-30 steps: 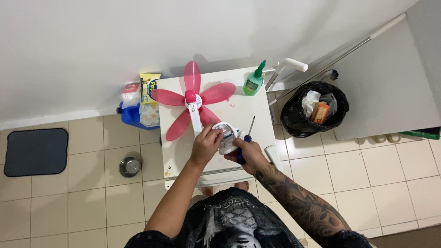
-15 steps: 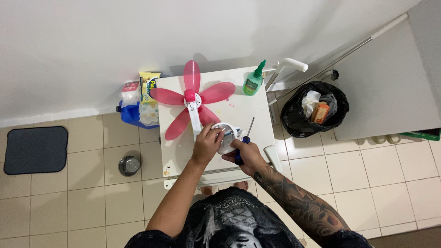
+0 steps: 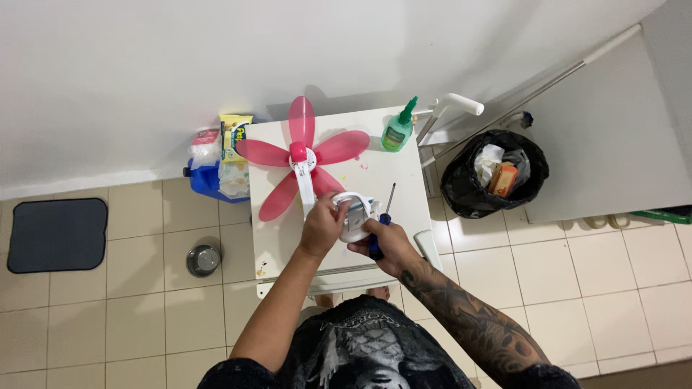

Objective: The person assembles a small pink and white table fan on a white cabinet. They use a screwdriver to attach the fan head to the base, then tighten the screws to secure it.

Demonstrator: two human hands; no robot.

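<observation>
Left hand (image 3: 322,225) curled over the near-left rim of a white round fan housing (image 3: 355,216), fingers (image 3: 333,205) bent and pressed against its top edge — closed on it. Right hand (image 3: 386,241) grips the housing's near-right side, thumb on the rim; the same hand keeps a blue-handled screwdriver (image 3: 382,220) tucked against the palm, its metal shaft pointing away past the fingertips. Housing sits on the white surface (image 3: 274,238), between the two hands.

Just beyond the left fingers — a white stem runs up to a pink five-bladed fan rotor (image 3: 301,155) lying flat on the surface. Further out from the right fingers, at the far corner of the surface, a green bottle with a nozzle cap (image 3: 397,130).

To the right of the right hand, on the tiled floor, a bin lined with a black bag (image 3: 494,173), rubbish inside. Left of the left hand, well apart: a blue container with packets (image 3: 220,166) beside the surface, a metal bowl (image 3: 203,260) on the floor, a dark mat (image 3: 58,235) at the far left
</observation>
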